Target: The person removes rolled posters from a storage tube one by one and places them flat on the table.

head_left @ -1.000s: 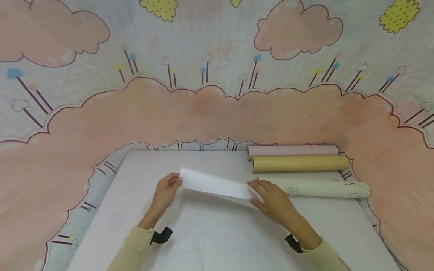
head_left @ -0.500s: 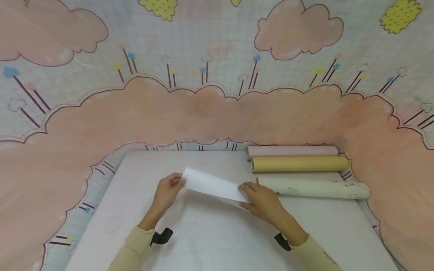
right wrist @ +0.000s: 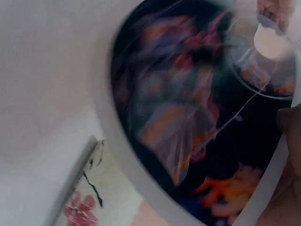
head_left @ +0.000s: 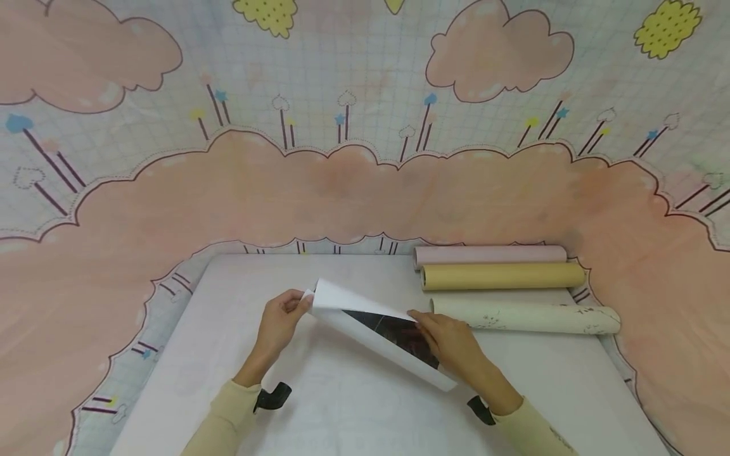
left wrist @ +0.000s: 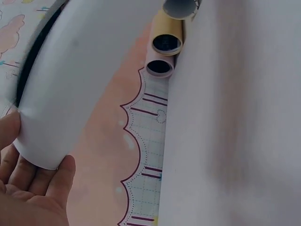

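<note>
A poster (head_left: 356, 301), white on its back, is held curled above the table. Its dark printed face, with orange and pink shapes, shows through the gap between its two long edges. My left hand (head_left: 282, 316) pinches the left end. The left wrist view has that hand's thumb (left wrist: 8, 128) on one side of the curled white sheet (left wrist: 89, 70), with the other fingers beneath. My right hand (head_left: 453, 342) holds the upper flap near its right end, while the lower edge hangs below it. The right wrist view looks into the printed picture (right wrist: 178, 113), blurred.
At the back right lie a pink roll (head_left: 490, 254), a yellow roll (head_left: 504, 276) and a cream roll with a flower print (head_left: 530, 316). A white table (head_left: 353, 411) lies underneath. Behind it hangs a patterned cloth (head_left: 365, 196) with cloud shapes.
My right hand first slid left along the poster. Now the lower edge has dropped away from the upper flap, so the dark printed face shows. My left hand has hardly moved.
</note>
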Demonstrator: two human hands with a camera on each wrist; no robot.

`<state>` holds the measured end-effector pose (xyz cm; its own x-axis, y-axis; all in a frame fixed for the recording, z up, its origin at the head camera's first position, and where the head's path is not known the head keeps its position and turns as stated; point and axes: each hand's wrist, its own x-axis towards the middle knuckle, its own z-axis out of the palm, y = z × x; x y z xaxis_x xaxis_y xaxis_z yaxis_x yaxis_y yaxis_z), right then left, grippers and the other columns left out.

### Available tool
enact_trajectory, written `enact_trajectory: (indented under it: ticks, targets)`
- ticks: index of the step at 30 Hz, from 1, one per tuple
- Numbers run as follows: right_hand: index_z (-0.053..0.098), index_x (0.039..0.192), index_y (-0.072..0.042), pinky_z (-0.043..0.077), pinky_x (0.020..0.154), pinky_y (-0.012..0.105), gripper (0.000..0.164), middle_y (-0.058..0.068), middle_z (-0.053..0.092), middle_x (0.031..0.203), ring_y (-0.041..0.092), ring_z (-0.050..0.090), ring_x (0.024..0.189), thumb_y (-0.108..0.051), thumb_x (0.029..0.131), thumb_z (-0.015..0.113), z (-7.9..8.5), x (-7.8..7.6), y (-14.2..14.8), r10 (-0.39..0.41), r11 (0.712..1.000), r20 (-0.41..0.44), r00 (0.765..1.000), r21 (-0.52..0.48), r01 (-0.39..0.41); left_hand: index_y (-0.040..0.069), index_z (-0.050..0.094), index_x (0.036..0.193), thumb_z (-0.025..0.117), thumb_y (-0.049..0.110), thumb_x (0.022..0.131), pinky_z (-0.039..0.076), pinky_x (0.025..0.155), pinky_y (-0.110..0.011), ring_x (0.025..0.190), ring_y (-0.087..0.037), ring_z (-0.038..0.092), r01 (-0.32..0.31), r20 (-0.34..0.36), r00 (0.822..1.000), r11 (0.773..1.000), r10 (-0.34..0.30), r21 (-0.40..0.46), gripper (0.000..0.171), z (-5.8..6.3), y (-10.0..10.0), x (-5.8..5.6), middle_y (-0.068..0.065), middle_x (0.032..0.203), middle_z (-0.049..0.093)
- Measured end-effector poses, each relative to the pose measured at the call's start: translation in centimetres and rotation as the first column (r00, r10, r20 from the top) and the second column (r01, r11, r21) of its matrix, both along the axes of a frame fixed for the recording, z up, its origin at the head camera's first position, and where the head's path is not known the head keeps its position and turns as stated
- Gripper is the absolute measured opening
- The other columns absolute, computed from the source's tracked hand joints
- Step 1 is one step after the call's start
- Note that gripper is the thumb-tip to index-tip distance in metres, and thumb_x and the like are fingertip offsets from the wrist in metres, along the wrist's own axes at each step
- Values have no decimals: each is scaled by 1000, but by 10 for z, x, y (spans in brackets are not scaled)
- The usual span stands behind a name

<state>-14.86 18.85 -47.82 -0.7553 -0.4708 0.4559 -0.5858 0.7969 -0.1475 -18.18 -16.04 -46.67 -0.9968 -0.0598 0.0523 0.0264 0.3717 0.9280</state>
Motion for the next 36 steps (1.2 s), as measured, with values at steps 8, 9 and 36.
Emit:
enact_trajectory:
  ticks: [8,9,36]
  targets:
    - [68,122,-13,59,77,40,26,6,76,105,21,73,90,-14,100,56,-7,-4,5,35,975,159,987,-223,2,2,68,106,65,32,95,50,90,-33,104,-19,65,24,-23,999,998,-23,49,32,0,-5,-1,-16,111,72]
    - [67,123,-13,58,77,39,26,5,76,101,19,73,87,-14,100,54,-8,-4,5,47,971,179,983,-240,-3,1,67,107,65,31,95,51,94,-35,108,-21,65,32,-20,999,998,-31,62,32,0,-5,-2,-16,114,71]
    - [60,129,-1,50,96,55,35,22,69,117,37,65,113,-23,105,47,-18,-4,-4,-72,792,435,898,-522,317,13,21,153,59,19,97,34,115,-54,145,-35,33,177,56,978,947,-199,269,68,-14,17,10,-13,158,30]
